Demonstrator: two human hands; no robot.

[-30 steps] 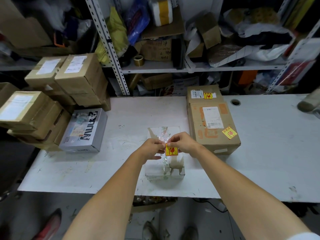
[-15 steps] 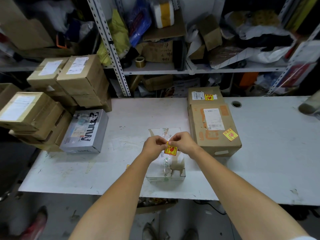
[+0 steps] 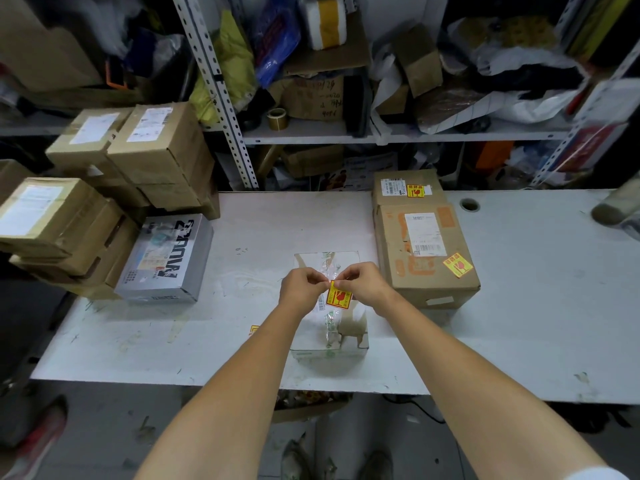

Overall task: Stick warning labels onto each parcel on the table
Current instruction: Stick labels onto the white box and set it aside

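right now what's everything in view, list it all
table: one, white, across the middle
white parcel: one, white, clear-taped, table centre
warning label: one, yellow and red, over the white parcel
labelled cartons: two, brown, table right of centre
grey box: one, grey, table left
stacked cartons: several, brown, far left
tape roll: one, tan, shelf behind
left hand: one, bare, pinching warning label
right hand: one, bare, pinching warning label

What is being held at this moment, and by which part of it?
The left hand and the right hand both pinch the small yellow-and-red square warning label at its top edge, over the flat clear-wrapped parcel.
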